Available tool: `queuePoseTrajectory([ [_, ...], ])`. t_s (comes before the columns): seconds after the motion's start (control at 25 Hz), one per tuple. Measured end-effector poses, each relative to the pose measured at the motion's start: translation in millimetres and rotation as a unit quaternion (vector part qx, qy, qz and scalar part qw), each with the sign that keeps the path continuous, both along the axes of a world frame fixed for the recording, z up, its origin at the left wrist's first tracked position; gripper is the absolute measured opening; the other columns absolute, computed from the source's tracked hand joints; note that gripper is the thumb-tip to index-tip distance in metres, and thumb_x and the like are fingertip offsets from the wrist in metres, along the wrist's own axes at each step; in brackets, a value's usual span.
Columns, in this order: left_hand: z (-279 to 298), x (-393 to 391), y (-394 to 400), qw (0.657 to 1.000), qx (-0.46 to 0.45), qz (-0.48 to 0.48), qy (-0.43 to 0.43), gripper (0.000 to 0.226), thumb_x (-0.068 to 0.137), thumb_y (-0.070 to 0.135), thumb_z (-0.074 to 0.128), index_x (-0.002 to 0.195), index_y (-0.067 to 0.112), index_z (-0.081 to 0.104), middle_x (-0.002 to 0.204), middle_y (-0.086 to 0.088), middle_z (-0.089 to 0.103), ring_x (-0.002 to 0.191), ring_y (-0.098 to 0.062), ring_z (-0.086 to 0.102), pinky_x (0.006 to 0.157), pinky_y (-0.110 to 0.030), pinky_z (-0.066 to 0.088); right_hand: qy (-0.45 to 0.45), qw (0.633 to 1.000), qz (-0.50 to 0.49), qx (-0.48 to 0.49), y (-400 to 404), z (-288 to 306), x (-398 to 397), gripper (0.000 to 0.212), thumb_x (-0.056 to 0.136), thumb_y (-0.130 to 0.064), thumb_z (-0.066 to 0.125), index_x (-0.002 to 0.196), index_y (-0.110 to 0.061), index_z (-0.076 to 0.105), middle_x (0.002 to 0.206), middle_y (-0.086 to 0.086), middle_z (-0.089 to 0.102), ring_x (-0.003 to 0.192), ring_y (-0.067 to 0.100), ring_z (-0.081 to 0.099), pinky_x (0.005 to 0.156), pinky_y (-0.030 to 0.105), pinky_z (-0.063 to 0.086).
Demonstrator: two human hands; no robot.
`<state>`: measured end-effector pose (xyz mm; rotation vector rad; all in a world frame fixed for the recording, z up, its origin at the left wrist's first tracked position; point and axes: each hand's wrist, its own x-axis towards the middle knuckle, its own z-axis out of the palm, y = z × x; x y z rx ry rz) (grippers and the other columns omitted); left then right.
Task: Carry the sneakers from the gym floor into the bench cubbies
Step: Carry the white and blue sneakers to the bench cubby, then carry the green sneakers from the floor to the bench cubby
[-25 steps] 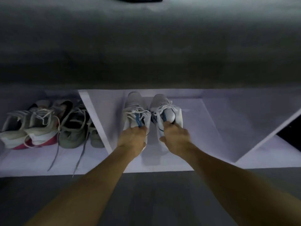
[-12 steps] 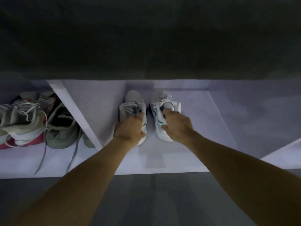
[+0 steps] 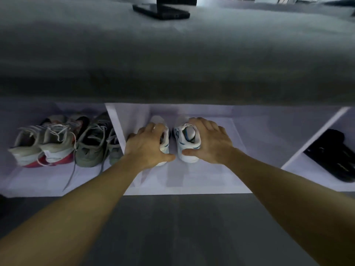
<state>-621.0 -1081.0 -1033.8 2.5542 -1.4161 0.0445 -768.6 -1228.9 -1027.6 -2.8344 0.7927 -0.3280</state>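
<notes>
Dark gym floor [image 3: 172, 227] at 6 o'clock, meeting a white bench [image 3: 188, 187] with 3 visible cubbies beneath a grey cushioned top. Middle cubby: 2 white sneakers with blue trim, toes inward, side by side; left hand [image 3: 148, 148] grasps the left sneaker [image 3: 164, 148] from above, right hand [image 3: 211, 143] grasps the right sneaker [image 3: 189, 140], thumbs at the heels. At 9 o'clock, left cubby: white-and-red pair [image 3: 43, 148] and grey-green pair [image 3: 94, 144]; at 3 o'clock, right cubby: black footwear [image 3: 330, 156]; at 12 o'clock, a dark phone [image 3: 163, 11] lies on the bench top.
</notes>
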Motion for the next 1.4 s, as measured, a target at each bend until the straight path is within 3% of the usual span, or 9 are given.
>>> queuePoseTrajectory([
  [0.24, 99.3, -62.4, 59.5, 0.998, -0.024, -0.032, -0.04, 0.091, 0.058, 0.074, 0.065, 0.13, 0.026, 0.037, 0.133, 0.0, 0.044, 0.112, -0.027, 0.05, 0.084, -0.042, 0.044, -0.007, 0.999, 0.024, -0.022, 54.0, 89.8, -79.1, 0.105, 0.062, -0.073, 0.066, 0.145, -0.033, 0.015, 0.153, -0.003, 0.025, 0.136, 0.028, 0.028, 0.105, 0.049, 0.026],
  [0.68, 294.3, -192.0, 179.0, 0.981, -0.1, -0.05, -0.159, 0.097, 0.057, 0.081, 0.06, 0.134, 0.029, 0.033, 0.138, 0.002, 0.041, 0.115, -0.026, 0.05, 0.093, -0.046, 0.041, -0.082, 0.983, 0.037, -0.161, 166.0, 270.3, -222.0, 0.11, 0.063, -0.081, 0.057, 0.148, -0.029, 0.011, 0.156, 0.001, 0.02, 0.138, 0.029, 0.025, 0.107, 0.05, 0.023],
  [1.0, 446.5, -219.5, 206.6, 0.963, -0.137, -0.058, -0.225, 0.105, 0.059, 0.083, 0.059, 0.141, 0.025, 0.029, 0.146, -0.001, 0.036, 0.122, -0.028, 0.046, 0.097, -0.051, 0.037, -0.118, 0.971, 0.054, -0.202, 172.3, 422.6, -249.9, 0.109, 0.065, -0.081, 0.057, 0.147, -0.033, 0.005, 0.157, 0.003, 0.017, 0.137, 0.033, 0.026, 0.108, 0.057, 0.023],
  [1.12, 520.5, -227.4, 215.0, 0.965, -0.123, -0.048, -0.227, 0.105, 0.06, 0.082, 0.059, 0.142, 0.024, 0.029, 0.146, 0.0, 0.035, 0.123, -0.028, 0.045, 0.097, -0.051, 0.036, -0.117, 0.973, 0.067, -0.19, 173.7, 498.7, -249.1, 0.112, 0.062, -0.083, 0.056, 0.147, -0.033, 0.004, 0.157, 0.0, 0.014, 0.137, 0.032, 0.025, 0.107, 0.057, 0.023],
  [1.4, 787.0, -256.9, 250.5, 0.962, -0.105, -0.027, -0.251, 0.107, 0.057, 0.083, 0.057, 0.142, 0.024, 0.029, 0.147, 0.004, 0.033, 0.123, -0.025, 0.045, 0.097, -0.05, 0.037, -0.136, 0.971, 0.073, -0.183, 198.3, 760.9, -268.3, 0.116, 0.057, -0.087, 0.055, 0.147, -0.034, 0.005, 0.156, -0.001, 0.016, 0.136, 0.031, 0.029, 0.105, 0.056, 0.024],
])
